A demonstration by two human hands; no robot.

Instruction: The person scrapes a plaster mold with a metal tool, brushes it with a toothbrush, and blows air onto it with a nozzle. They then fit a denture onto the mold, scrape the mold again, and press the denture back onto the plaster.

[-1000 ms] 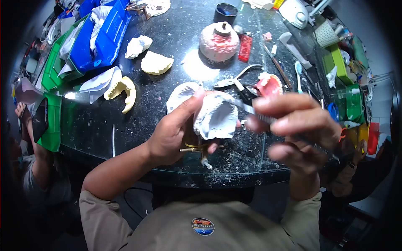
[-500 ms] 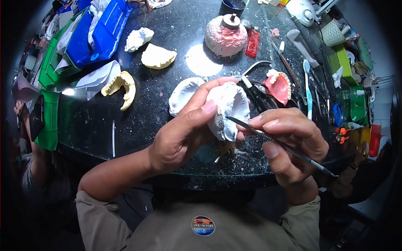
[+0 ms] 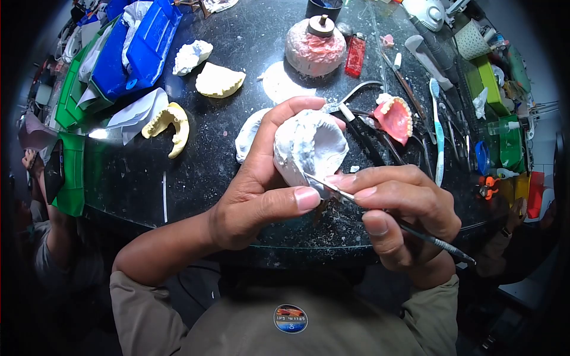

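Shifted since half a second ago: the thumb of the left hand [image 3: 252, 199] is now lower on the white plaster dental cast [image 3: 314, 142], fingers curled round it, left of the pink denture [image 3: 396, 123]. The right hand [image 3: 409, 216] pinches a metal carver [image 3: 439, 242], tip against the cast. Just right of the denture lies a toothbrush [image 3: 438, 130].

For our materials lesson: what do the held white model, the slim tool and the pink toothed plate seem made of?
Held white model: probably plaster, matt; its surface looks chalky and lumpy.
Slim tool: likely metal, fairly shiny; its grey shaft catches light.
Pink toothed plate: perhaps wax or acrylic, glossy; its base shows highlights, but which is unclear.
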